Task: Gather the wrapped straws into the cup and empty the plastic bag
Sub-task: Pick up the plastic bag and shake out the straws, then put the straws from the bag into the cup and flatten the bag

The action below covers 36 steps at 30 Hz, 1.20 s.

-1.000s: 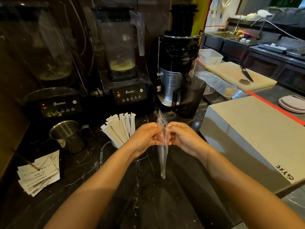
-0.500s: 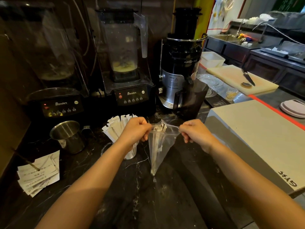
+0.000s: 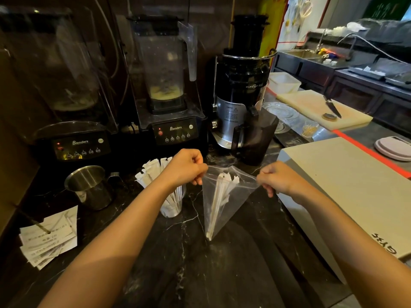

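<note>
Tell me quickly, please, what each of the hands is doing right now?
Left hand: closed, pinching the left edge of the plastic bag mouth.
Right hand: closed, pinching the bag's right edge.

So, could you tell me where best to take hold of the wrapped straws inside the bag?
Probably by their top ends, from above: the plastic bag is held open by the left hand and right hand, and the wrapped straws stand upright, tips just below the mouth.
</note>
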Tool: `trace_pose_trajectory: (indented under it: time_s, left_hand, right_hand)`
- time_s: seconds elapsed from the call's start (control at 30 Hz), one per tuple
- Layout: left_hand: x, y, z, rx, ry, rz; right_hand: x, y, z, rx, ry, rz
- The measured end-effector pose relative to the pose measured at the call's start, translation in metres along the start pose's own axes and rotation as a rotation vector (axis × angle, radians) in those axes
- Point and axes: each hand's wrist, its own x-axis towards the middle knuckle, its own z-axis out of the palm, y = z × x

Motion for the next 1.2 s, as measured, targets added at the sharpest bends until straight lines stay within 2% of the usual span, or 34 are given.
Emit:
trace_pose_trajectory:
  time_s: [0.13,0.2,0.33,0.43,0.5,0.57,0.73,0.8,0.87,0.9,0.97,1.0,1.13,1.17,1.2]
  left_hand:
    - [0.005,0.014,0.006,-0.034,-0.083,0.062]
    - [0.007,0.021,0.010,-0.023,-0.102,0.101]
    - [0.008,0.035,0.017,0.056,-0.160,0.193]
    - [0.005,0.044,0.019,0.115,-0.237,0.278]
    - [0.002,0.051,0.022,0.149,-0.294,0.327]
    - [-0.001,0.056,0.024,0.157,-0.359,0.361]
    - [-0.012,0.061,0.028,0.037,-0.490,0.398]
    - [-0.017,0.060,0.026,-0.044,-0.513,0.382]
    - [-0.022,0.060,0.022,-0.135,-0.539,0.369]
    - [-0.026,0.059,0.020,-0.179,-0.535,0.365]
    - [-0.032,0.058,0.011,-0.286,-0.421,0.344]
    - [-0.034,0.056,0.006,-0.359,-0.294,0.318]
    - [-0.038,0.030,-0.012,-0.534,0.438,0.037]
    - [-0.040,0.021,-0.015,-0.566,0.519,-0.056]
    - [-0.043,0.013,-0.017,-0.619,0.518,-0.144]
  right_hand:
    - [-0.007,0.002,-0.002,0.126,-0.155,-0.021]
    - [-0.008,0.006,0.000,0.342,-0.192,0.008]
    - [-0.005,0.018,0.005,0.796,-0.243,0.221]
    - [-0.004,0.027,0.013,1.002,-0.425,0.400]
    - [-0.004,0.032,0.021,1.158,-0.563,0.454]
    - [-0.007,0.033,0.033,1.252,-0.630,0.468]
    - [-0.009,0.028,0.060,1.321,-0.509,0.307]
    - [-0.009,0.027,0.066,1.261,-0.445,0.243]
    - [-0.007,0.028,0.068,1.172,-0.336,0.273]
    - [-0.007,0.029,0.066,1.205,-0.330,0.290]
    - [-0.009,0.021,0.057,1.337,-0.418,0.264]
    - [-0.011,0.016,0.051,1.368,-0.425,0.241]
    - [-0.011,-0.006,0.029,1.166,-0.273,0.147]
    - [-0.010,-0.010,0.026,1.121,-0.255,0.125]
    - [-0.008,-0.016,0.022,1.093,-0.242,0.110]
